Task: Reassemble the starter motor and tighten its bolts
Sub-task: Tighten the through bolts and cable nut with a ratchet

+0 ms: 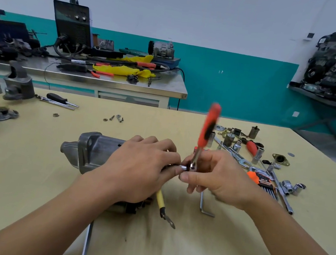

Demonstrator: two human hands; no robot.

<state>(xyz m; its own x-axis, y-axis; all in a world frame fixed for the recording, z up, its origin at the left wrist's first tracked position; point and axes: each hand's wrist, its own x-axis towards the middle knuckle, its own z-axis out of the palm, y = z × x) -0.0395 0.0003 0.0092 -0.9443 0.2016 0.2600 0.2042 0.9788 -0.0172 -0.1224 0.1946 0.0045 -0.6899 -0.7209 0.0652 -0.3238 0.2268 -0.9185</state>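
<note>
1. Head view: the starter motor (pixel 96 152) lies on its side at the centre of the frame on the tabletop (pixel 149 241), with its grey nose housing pointing left.
2. Over the motor's right end lies the left hand (pixel 136 170), fingers curled down round the body and gripping it.
3. Just right of centre, the right hand (pixel 220 180) pinches the head of a ratchet wrench (pixel 208 128). The wrench's orange handle is blurred and stands upward.
4. The wrench's socket (pixel 185 168) points left at the motor's end, touching the left fingers.
5. A yellow cable (pixel 160 199) trails from under the left hand, and a hex key (pixel 204 204) lies below the right.
</note>
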